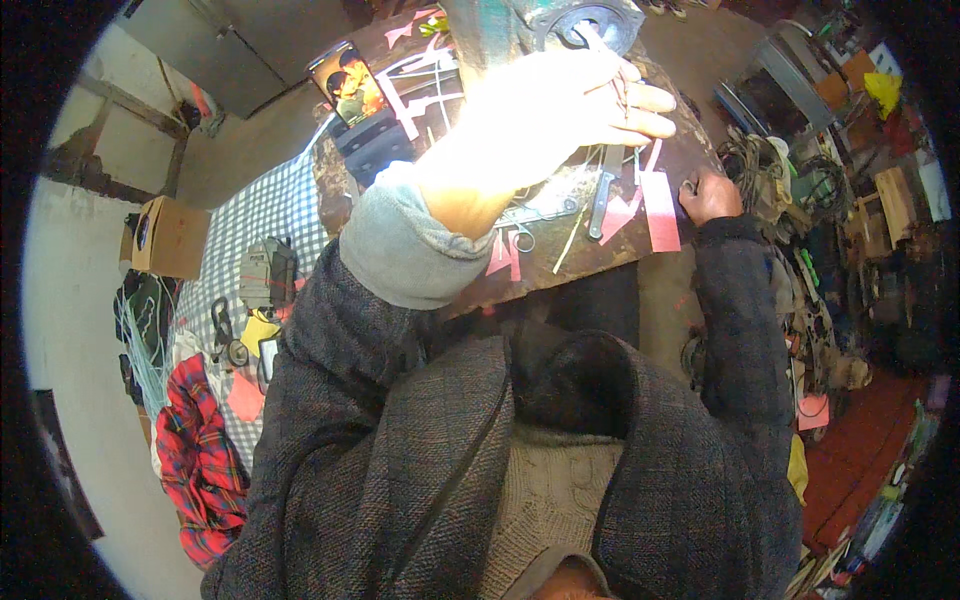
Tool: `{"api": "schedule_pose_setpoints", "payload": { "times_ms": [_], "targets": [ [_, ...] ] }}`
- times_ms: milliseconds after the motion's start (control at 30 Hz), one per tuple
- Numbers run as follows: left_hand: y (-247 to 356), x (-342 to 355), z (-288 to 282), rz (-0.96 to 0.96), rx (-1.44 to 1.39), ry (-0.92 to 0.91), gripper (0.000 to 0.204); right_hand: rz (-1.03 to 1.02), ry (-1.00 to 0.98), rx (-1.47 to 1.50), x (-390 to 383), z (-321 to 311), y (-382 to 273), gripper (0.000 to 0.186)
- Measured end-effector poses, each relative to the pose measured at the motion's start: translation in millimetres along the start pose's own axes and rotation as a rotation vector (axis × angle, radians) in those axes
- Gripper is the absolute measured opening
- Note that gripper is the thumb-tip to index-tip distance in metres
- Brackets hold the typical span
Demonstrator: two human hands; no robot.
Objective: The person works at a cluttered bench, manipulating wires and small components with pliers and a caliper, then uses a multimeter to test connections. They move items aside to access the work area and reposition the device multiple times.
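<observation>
Hands at work over a cluttered desk

While the left hand [580,100] reaches forward in hard, washed-out light, its fingers are drawn together around a thin pale strip [607,62] that runs up and away from the person toward a dark round metal fitting [590,22] at the far edge of the desk [560,265]. How tightly the strip is held cannot be told through the glare. Well to the right and nearer the body, the right hand [712,195] rests curled at the desk's right rim; whether it grips anything small cannot be told. Between the two hands lie pink paper pieces [660,210], a slim grey tool [603,195] lying lengthwise, pointing away from the person, and a pair of scissors [520,232] just beneath the left wrist. So the strip lies ahead of both hands, its long axis pointing away, with the left far nearer. Off to the left, a checked cloth [265,205] carries a cardboard box [170,235] and a red tartan garment [200,460]
</observation>
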State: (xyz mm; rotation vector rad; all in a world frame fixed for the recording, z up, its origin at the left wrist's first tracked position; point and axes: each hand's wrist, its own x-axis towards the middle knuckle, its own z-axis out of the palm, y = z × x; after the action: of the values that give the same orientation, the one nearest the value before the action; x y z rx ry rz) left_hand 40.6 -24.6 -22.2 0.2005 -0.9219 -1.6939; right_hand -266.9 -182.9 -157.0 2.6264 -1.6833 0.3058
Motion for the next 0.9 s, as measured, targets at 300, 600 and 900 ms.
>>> {"api": "schedule_pose_setpoints", "payload": {
  "times_ms": [300,600,900],
  "targets": [
    [16.7,-11.2,-1.9,0.077,1.117,0.045,0.034,-0.156,0.072,1.260,-46.2,-96.5,-91.5,0.030],
    [20.0,-36.3,-10.0,0.512,1.876,-0.083,0.047,-0.231,0.225,1.492,-63.6,-121.3,-151.4,0.026],
    [0.5,-15.0,-19.5,0.377,1.590,0.045,0.041,-0.434,0.795,0.635,-61.5,-137.4,-179.6,0.029]
  ]
}}
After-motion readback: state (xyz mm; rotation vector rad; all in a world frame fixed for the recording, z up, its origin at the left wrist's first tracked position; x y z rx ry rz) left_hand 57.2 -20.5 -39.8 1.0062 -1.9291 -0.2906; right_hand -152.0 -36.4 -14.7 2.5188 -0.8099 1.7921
